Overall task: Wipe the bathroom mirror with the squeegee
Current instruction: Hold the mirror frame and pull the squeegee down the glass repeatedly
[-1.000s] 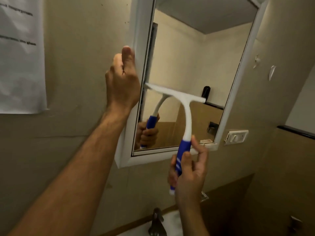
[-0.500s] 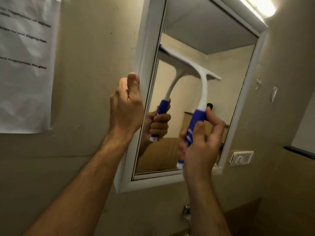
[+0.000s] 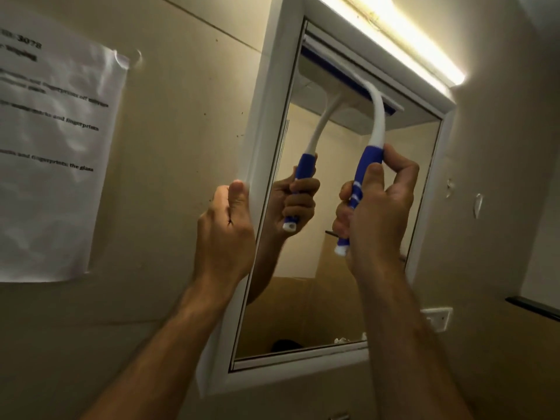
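Above the right hand (image 3: 375,207), closed on the squeegee (image 3: 368,165) handle, the blade was set at the mirror (image 3: 303,298) top; the downward pull was judged undone. Its frame was gripped by the left hand (image 3: 225,228).

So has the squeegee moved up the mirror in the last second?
Yes. The squeegee climbed from mid-glass to the top edge of the mirror frame.

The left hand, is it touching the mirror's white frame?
Touching. The head view shows the left hand gripping the frame at its left edge, thumb pressed on it.
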